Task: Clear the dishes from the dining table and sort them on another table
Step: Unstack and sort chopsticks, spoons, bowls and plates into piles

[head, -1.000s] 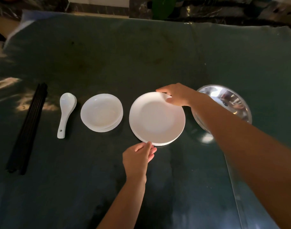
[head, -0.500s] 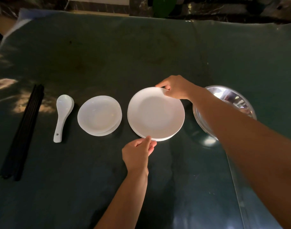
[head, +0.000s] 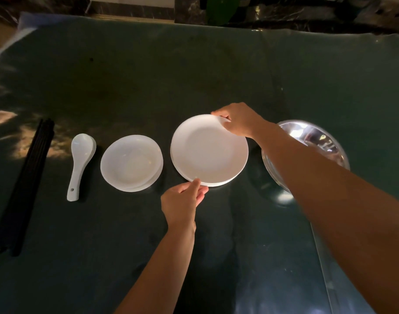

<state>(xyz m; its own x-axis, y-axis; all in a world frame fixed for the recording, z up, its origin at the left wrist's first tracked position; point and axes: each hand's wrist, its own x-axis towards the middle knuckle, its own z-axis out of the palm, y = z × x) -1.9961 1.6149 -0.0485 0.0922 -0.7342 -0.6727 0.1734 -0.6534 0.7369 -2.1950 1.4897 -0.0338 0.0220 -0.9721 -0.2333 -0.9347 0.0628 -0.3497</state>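
A stack of white plates (head: 208,150) sits in the middle of the dark table (head: 148,75). My right hand (head: 238,120) grips the stack's far rim, thumb on top. My left hand (head: 182,201) pinches the near rim with thumb and fingers. Left of the plates lies a stack of smaller white dishes (head: 131,163). Further left are stacked white ceramic spoons (head: 79,162) and a bundle of black chopsticks (head: 24,184). Right of the plates, partly hidden by my right forearm, stand stacked steel bowls (head: 307,141).
The table carries a dark green cover under a glossy sheet; its right edge (head: 323,268) runs close past my right arm. A dark stone ledge and a green plant leaf (head: 219,10) stand beyond the far edge.
Both hands stay on the plate stack. The stack has shifted slightly away from me and left, and my right hand has moved to the far rim.
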